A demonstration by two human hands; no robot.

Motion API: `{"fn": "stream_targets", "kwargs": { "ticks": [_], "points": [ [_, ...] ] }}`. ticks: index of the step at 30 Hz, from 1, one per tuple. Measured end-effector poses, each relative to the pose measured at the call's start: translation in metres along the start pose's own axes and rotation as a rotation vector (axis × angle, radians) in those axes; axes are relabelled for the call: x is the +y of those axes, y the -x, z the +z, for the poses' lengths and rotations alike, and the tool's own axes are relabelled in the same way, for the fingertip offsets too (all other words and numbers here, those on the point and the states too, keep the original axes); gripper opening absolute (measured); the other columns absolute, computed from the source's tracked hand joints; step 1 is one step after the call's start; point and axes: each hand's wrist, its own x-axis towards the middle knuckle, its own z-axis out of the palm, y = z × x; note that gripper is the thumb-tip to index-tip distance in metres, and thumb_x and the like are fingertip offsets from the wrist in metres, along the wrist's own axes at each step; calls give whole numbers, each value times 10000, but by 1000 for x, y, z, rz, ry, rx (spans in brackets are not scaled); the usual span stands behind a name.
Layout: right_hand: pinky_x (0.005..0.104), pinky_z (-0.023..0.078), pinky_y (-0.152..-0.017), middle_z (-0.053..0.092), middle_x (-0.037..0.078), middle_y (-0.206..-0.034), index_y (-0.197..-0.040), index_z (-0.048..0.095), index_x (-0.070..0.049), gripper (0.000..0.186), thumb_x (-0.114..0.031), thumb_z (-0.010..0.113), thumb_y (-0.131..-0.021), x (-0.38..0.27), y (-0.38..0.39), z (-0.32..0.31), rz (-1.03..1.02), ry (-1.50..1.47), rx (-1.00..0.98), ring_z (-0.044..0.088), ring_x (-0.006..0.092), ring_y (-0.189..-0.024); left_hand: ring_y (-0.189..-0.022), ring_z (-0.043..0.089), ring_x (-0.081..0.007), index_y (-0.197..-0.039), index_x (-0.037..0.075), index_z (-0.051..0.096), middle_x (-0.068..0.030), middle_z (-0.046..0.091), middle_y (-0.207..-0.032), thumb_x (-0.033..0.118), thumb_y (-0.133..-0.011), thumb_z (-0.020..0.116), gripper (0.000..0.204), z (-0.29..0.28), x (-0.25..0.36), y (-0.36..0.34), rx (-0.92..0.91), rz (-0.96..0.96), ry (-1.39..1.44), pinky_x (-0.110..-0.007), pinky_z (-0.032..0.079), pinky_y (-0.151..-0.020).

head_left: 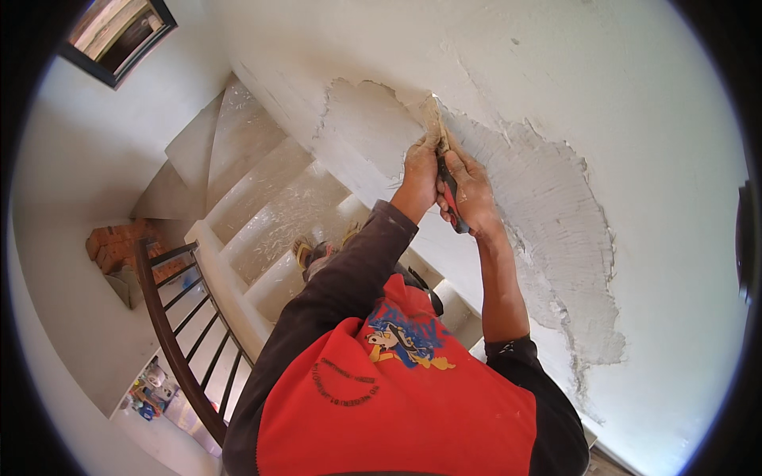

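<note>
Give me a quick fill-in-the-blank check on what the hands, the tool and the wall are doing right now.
1. Both hands, the left hand and the right hand, grip one ____ with a red and black handle.
2. Its blade presses against the ____.
3. The scraped patch looks rough and ____ next to the white paint around it.
4. Below and to the left, a ____ runs beside a dark railing.

Missing words: scraper; wall; grey; staircase

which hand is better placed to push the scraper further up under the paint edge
Right, probably. The right hand grips the scraper handle in line with the blade; the left hand only presses near the blade.
</note>
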Motion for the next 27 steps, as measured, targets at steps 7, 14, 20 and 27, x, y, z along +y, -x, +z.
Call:
{"fn": "stream_targets", "kwargs": {
  "ticks": [7,14,20,27],
  "points": [
    [250,362,-333,443,7,-573,-1339,429,-147,390,-262,386,-969,6,-6,3,60,17,24,424,91,-400,-707,599,-168,-992,9,568,-99,608,-830,454,-936,422,472,-9,12,3,106,-13,-185,-296,512,-616],
    [247,375,-340,443,5,-567,-1274,476,-113,351,-264,384,-970,-4,-14,10,65,10,35,422,94,-396,-655,584,-170,-976,22,577,-95,607,-794,479,-925,425,485,0,23,-2,178,35,-67,-289,483,-548],
    [248,374,-343,437,-3,-564,-1272,469,-119,350,-274,382,-970,-11,-20,18,51,50,67,411,88,-396,-531,517,-166,-839,62,599,-58,566,-653,446,-923,457,418,-3,28,-12,216,40,162,-313,454,-487],
    [241,387,-344,444,3,-579,-1236,467,-91,344,-289,377,-971,-5,-43,23,-30,44,-58,419,86,-394,-289,420,-208,-759,69,563,-95,501,-473,536,-898,436,504,-24,42,-25,193,19,-63,-348,347,-267]
  ]
}}
